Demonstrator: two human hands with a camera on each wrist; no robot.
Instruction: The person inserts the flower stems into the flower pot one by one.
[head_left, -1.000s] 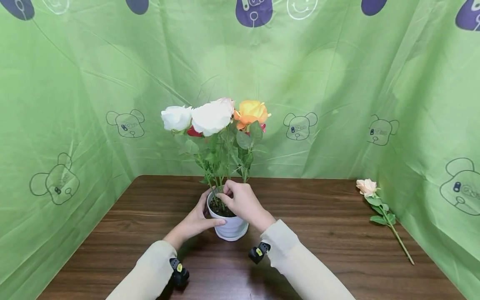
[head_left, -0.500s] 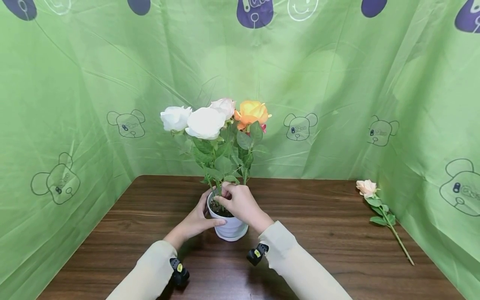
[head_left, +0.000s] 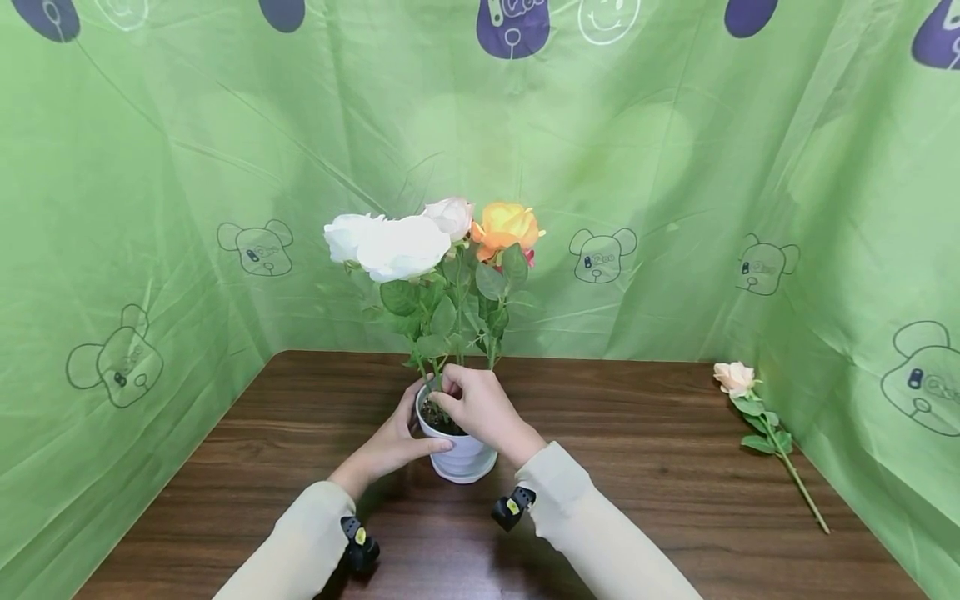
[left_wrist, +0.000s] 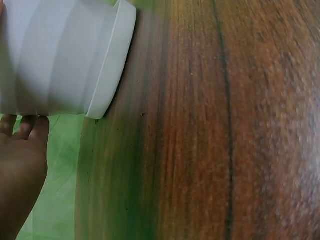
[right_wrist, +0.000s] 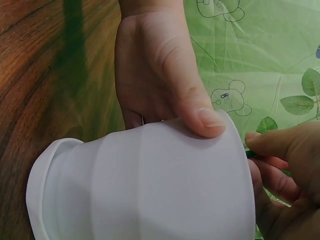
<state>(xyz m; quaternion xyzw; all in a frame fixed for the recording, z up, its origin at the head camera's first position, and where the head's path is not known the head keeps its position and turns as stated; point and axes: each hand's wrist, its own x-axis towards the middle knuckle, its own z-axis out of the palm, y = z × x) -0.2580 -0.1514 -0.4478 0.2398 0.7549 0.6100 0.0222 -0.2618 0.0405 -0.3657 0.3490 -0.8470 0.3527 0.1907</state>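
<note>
A white flowerpot (head_left: 465,462) with dark soil (head_left: 437,417) stands on the table, holding several artificial roses. My left hand (head_left: 388,448) grips its left side, thumb across the front; in the right wrist view that thumb lies along the pot (right_wrist: 175,180) near the rim. Just over the soil, my right hand (head_left: 486,408) pinches the green stem (right_wrist: 250,154) of a large white rose (head_left: 405,248) between thumb and fingers. Around that bloom are another white rose (head_left: 343,237), a pale pink rose (head_left: 450,218) and an orange rose (head_left: 506,228). The left wrist view shows the pot's base.
A single peach rose (head_left: 735,378) with a leafy stem lies on the right side of the dark wooden table (head_left: 615,433). Green printed cloth (head_left: 660,192) hangs behind the table and along both sides.
The large white bloom has shifted left and now overlaps the left white one, showing the pale pink rose behind. My right hand has moved slightly left; my left hand keeps its hold on the pot.
</note>
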